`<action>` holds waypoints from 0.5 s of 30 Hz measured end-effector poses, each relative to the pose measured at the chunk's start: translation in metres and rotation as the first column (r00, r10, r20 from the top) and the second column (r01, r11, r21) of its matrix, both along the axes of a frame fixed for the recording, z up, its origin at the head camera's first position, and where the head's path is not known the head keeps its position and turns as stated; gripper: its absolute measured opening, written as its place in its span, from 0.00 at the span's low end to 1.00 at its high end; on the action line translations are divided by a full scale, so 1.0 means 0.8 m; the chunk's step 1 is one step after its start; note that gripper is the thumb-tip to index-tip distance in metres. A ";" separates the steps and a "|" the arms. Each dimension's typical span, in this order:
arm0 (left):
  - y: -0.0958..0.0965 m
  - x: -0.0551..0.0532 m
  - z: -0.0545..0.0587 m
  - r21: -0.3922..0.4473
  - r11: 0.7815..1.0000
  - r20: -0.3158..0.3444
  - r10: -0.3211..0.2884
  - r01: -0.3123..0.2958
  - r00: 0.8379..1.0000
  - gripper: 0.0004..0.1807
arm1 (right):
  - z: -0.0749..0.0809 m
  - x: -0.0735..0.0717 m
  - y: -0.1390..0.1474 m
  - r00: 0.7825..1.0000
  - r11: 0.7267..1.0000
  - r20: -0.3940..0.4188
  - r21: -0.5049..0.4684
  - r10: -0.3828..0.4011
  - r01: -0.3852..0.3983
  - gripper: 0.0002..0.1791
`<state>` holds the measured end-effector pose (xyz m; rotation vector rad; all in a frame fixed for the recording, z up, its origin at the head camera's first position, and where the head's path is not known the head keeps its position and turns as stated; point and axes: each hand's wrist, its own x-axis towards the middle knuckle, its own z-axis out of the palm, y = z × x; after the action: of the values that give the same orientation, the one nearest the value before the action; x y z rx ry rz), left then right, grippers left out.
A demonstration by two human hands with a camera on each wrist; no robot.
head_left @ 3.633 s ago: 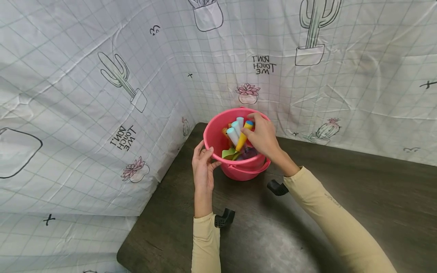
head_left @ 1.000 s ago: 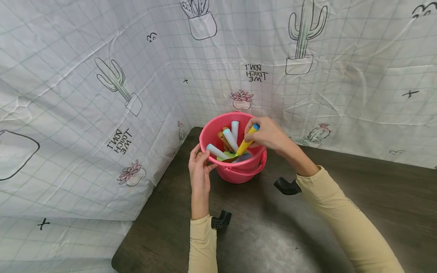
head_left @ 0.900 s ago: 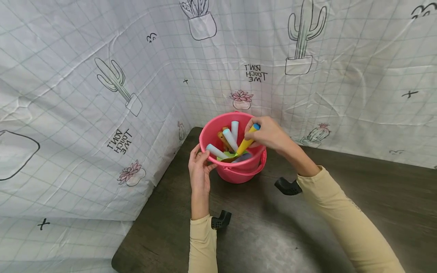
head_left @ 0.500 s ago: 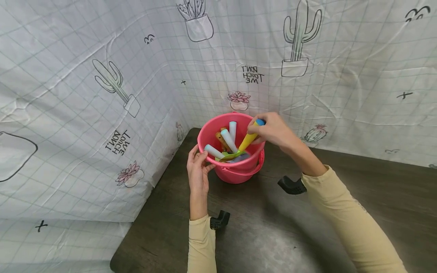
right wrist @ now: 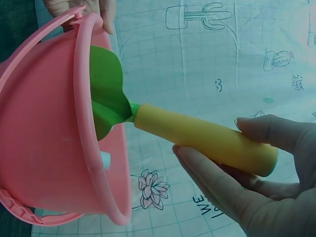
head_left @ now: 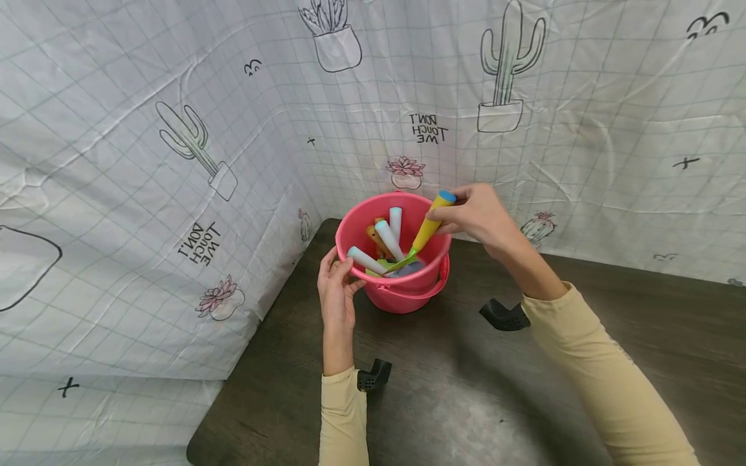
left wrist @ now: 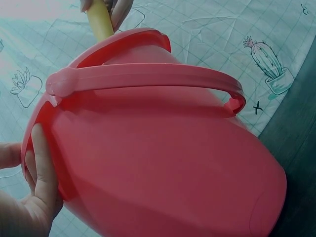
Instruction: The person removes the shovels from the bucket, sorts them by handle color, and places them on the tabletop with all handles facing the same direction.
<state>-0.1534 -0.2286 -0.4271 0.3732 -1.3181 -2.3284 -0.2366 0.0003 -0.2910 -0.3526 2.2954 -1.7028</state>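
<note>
A pink bucket point(head_left: 397, 300) stands on the dark table, its handle hanging down on the near side. My left hand point(head_left: 336, 299) grips the bucket's left rim, thumb on top and fingers below. With thumb and fingers, my right hand point(head_left: 485, 217) pinches the yellow handle of a toy shovel point(right wrist: 192, 136) near its blue end. The shovel tilts over the right rim, and its green blade is still inside the bucket. Beside the blade lie tools with white handles point(head_left: 389, 239), an orange piece point(head_left: 379, 243) and a purple-grey piece point(head_left: 408, 269). Their lower parts are hidden.
The dark table point(head_left: 443, 401) extends toward me and to the right. A white grid-patterned cloth point(head_left: 280, 175) with cactus drawings hangs behind and on the left, close to the bucket. Black wrist mounts point(head_left: 374, 375) stick out from both sleeves.
My right hand has drawn the toy shovel up and to the right, so its green blade shows more. One white-handled tool has tipped toward the left rim. My left hand keeps its grip.
</note>
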 end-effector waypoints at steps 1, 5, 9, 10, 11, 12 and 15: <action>0.000 0.000 0.000 0.003 1.000 0.001 0.000 0.000 1.000 0.28 | 0.000 0.000 0.001 1.000 1.000 0.003 -0.005 -0.005 0.005 0.24; -0.001 0.000 0.000 0.011 1.000 0.006 -0.002 0.002 1.000 0.28 | 0.003 0.001 0.007 1.000 0.999 0.002 -0.027 -0.022 0.022 0.26; -0.001 0.000 -0.001 0.008 1.000 0.010 -0.003 0.003 1.000 0.28 | 0.006 0.002 0.016 0.999 0.995 -0.013 -0.087 -0.044 0.043 0.25; -0.002 0.001 -0.001 0.006 1.000 0.010 -0.003 0.003 1.000 0.28 | 0.007 0.003 0.019 0.999 0.993 -0.016 -0.106 -0.052 0.050 0.24; -0.002 0.001 -0.001 0.007 1.000 0.010 -0.003 0.003 1.000 0.29 | 0.009 0.003 0.022 0.998 0.989 -0.016 -0.135 -0.061 0.058 0.23; -0.002 0.001 -0.001 0.009 1.000 0.010 -0.004 0.004 1.000 0.29 | 0.010 0.003 0.025 0.998 0.984 -0.017 -0.164 -0.068 0.065 0.23; -0.003 0.003 0.000 0.008 1.000 0.012 -0.003 0.003 1.000 0.29 | 0.014 0.004 0.036 0.996 0.962 -0.017 -0.258 -0.093 0.085 0.20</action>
<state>-0.1510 -0.2308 -0.4269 0.3886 -1.3170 -2.3379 -0.2333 0.0287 -0.2797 -0.3297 2.1408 -2.0606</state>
